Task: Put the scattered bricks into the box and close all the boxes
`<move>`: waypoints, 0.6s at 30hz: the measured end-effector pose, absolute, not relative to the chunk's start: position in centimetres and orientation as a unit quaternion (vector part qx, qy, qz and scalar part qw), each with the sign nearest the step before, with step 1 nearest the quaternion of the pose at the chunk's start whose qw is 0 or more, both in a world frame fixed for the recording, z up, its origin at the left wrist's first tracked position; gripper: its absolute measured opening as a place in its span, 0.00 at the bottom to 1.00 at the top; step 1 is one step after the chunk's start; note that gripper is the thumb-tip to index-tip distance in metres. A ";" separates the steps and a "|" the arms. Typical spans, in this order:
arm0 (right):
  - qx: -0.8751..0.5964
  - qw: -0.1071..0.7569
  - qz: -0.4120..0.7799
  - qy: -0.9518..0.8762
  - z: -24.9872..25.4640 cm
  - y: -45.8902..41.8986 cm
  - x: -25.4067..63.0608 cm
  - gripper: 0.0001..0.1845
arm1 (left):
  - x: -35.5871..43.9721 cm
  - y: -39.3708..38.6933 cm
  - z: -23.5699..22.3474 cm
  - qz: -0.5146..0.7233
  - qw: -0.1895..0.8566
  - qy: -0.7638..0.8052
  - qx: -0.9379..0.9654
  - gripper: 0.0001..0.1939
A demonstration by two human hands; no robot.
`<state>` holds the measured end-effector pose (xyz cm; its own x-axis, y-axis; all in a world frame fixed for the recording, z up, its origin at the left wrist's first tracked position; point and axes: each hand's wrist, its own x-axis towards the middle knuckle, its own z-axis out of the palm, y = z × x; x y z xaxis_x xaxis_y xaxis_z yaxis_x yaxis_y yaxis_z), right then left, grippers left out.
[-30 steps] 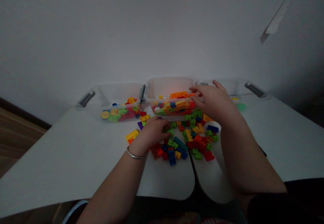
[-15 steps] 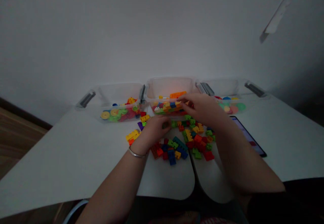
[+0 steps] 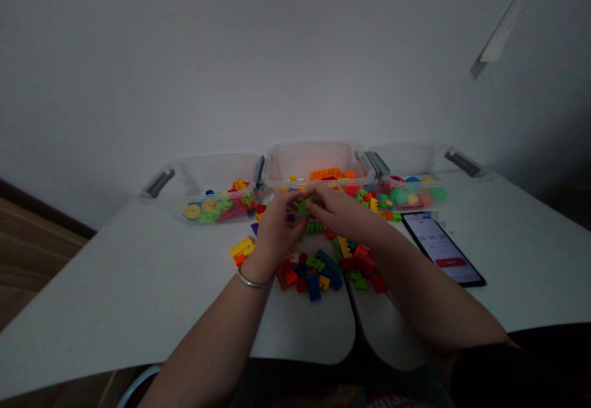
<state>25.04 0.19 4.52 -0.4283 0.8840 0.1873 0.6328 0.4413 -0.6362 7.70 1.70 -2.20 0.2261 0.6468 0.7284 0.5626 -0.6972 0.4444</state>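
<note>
My two hands meet above the loose pile, just in front of the middle plastic box [image 3: 318, 183]. A light green building block [image 3: 303, 207] shows between their fingertips. My left hand [image 3: 279, 226], a silver bangle at its wrist, has its fingers curled round the block's left side. From the right, my right hand [image 3: 339, 211] pinches the same block with thumb and fingers. Below them several coloured blocks lie on the table, among them a blue block [image 3: 313, 287], a teal block [image 3: 327, 260] and red blocks [image 3: 364, 263]. My hands hide part of the pile.
A left plastic box [image 3: 221, 194] and a right plastic box [image 3: 415, 183], both with colourful pieces, flank the middle one against the wall. A phone [image 3: 444, 248] with a lit screen lies on the white table [image 3: 138, 297] by my right forearm. A gap divides the tabletop's front.
My right hand has moved left and down from over the middle box to meet my left hand. Both now grip the green block. The phone has come into view from behind my right arm.
</note>
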 end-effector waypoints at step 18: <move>-0.506 0.427 -0.043 -0.748 6.2 2.1 30.1 0.18 | 7.2 1.2 -2.0 0.444 0.044 0.391 0.805 0.10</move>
